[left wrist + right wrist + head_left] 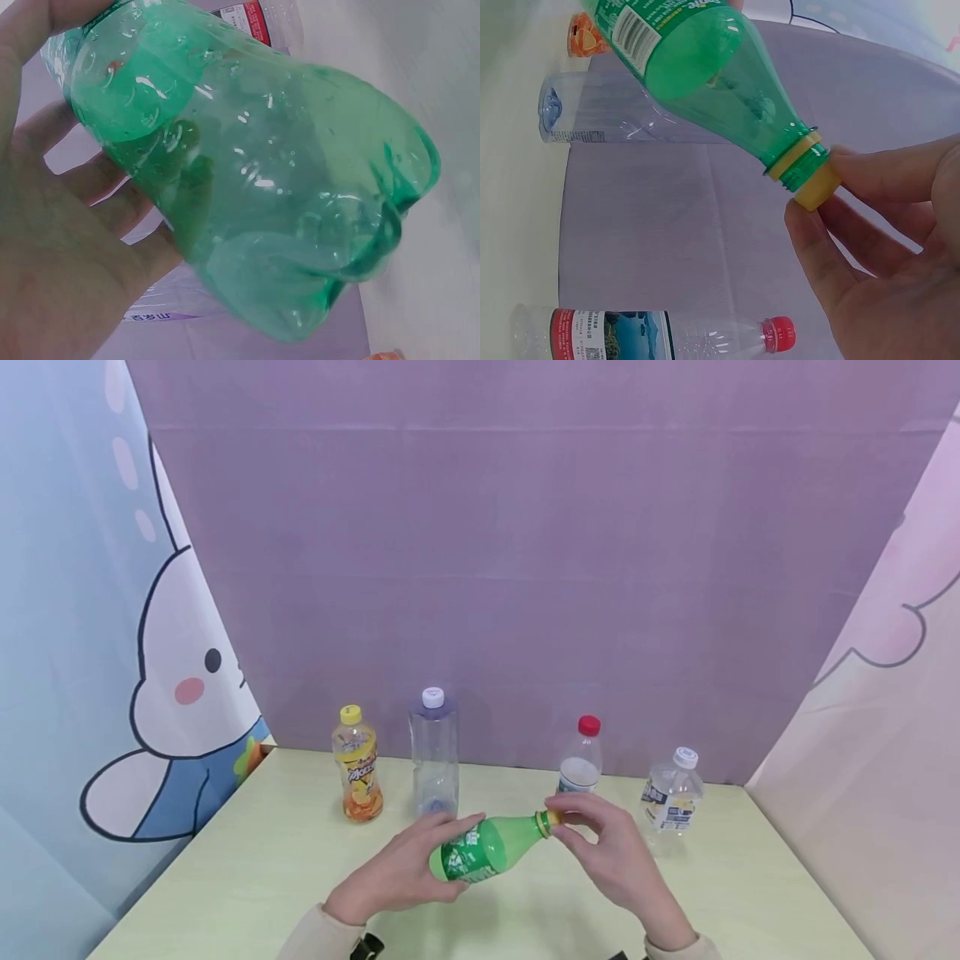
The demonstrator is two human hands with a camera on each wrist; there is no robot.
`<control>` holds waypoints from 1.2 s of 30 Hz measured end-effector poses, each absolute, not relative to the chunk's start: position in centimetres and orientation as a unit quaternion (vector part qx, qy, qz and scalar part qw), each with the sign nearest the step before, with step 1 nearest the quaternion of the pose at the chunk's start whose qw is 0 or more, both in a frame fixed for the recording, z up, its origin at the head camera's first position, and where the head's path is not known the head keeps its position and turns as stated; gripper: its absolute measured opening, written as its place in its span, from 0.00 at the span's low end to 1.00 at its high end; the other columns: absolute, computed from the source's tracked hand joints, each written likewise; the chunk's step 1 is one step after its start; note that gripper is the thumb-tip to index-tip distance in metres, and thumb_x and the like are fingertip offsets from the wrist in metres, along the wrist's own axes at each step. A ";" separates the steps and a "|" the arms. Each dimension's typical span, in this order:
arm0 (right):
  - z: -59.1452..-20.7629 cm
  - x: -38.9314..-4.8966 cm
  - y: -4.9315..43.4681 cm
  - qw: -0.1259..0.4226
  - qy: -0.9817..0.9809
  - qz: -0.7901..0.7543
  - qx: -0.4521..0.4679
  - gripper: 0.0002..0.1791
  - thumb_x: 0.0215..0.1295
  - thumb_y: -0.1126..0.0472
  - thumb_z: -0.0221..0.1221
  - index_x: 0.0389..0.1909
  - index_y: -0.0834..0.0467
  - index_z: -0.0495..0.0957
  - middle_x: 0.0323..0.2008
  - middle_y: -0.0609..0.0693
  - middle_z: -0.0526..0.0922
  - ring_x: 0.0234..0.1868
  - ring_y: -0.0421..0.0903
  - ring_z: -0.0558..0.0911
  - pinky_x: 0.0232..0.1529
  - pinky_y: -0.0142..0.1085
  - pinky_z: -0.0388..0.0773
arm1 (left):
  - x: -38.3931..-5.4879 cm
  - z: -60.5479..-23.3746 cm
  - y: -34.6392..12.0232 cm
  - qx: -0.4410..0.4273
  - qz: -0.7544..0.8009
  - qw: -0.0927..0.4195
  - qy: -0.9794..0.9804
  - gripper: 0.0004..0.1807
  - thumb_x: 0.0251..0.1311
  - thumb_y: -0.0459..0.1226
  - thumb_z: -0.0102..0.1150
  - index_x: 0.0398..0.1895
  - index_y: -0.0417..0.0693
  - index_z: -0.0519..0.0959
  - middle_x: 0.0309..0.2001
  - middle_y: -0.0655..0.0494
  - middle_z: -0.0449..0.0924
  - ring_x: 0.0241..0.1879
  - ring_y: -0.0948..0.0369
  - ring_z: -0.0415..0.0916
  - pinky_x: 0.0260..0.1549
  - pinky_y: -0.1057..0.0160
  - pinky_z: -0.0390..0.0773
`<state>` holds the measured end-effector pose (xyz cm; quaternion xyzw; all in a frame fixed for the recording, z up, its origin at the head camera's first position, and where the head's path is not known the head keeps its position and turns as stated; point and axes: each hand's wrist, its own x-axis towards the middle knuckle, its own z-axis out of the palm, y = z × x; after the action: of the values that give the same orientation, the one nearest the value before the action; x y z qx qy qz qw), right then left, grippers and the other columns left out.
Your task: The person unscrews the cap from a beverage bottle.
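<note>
A green plastic bottle is held tilted over the table, its neck pointing right. My left hand grips it round the label; in the left wrist view the bottle's ridged base faces the camera. At the neck, the fingers and thumb of my right hand pinch the yellow cap. Green neck thread shows between that cap and a yellow ring lower on the neck. Whether the cap still touches the thread I cannot tell.
On the pale table stand an orange-labelled bottle, a tall clear bottle with a white cap, a red-capped bottle and a shorter white-capped bottle. A purple cloth hangs behind them.
</note>
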<state>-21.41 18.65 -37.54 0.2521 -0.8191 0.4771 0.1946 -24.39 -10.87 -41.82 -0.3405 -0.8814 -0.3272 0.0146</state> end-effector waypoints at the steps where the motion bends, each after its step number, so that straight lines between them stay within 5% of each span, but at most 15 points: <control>1: -37.5 -21.4 18.7 0.198 -0.818 0.478 0.251 0.19 0.57 0.77 0.68 0.48 0.59 0.85 0.48 0.52 0.85 0.46 0.41 0.85 0.51 0.37 0.82 | -24.4 -41.9 -10.8 -0.342 -0.327 0.016 -0.881 0.44 0.54 0.46 0.73 0.76 0.70 0.66 0.56 0.61 0.71 0.47 0.63 0.69 0.41 0.62 0.76; 17: -37.6 -21.4 19.7 0.188 -0.854 0.432 0.219 0.17 0.58 0.76 0.68 0.45 0.56 0.86 0.45 0.48 0.86 0.45 0.43 0.85 0.48 0.37 0.83 | -24.7 -42.2 -10.7 -0.316 -0.361 0.004 -0.878 0.44 0.55 0.49 0.73 0.76 0.61 0.64 0.60 0.61 0.75 0.51 0.62 0.74 0.46 0.53 0.79; 25: -39.6 -21.6 20.1 0.117 -0.900 0.371 0.197 0.13 0.58 0.73 0.68 0.43 0.57 0.84 0.42 0.47 0.85 0.42 0.46 0.84 0.45 0.41 0.84 | -24.8 -42.1 -10.8 -0.306 -0.389 0.011 -0.869 0.43 0.55 0.49 0.73 0.74 0.61 0.66 0.57 0.62 0.76 0.51 0.62 0.75 0.47 0.51 0.79; 36: -42.6 -21.6 21.5 0.028 -0.936 0.262 0.233 0.08 0.58 0.69 0.70 0.39 0.60 0.87 0.35 0.42 0.80 0.34 0.39 0.78 0.38 0.37 0.80 | -25.2 -42.4 -10.1 -0.282 -0.428 0.013 -0.859 0.45 0.56 0.51 0.72 0.74 0.48 0.63 0.57 0.55 0.77 0.54 0.57 0.75 0.51 0.55 0.79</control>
<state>-21.59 21.46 -42.62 0.2333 -0.9361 0.2616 0.0284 -25.18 -10.14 -42.42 -0.2815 -0.8587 -0.4279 0.0127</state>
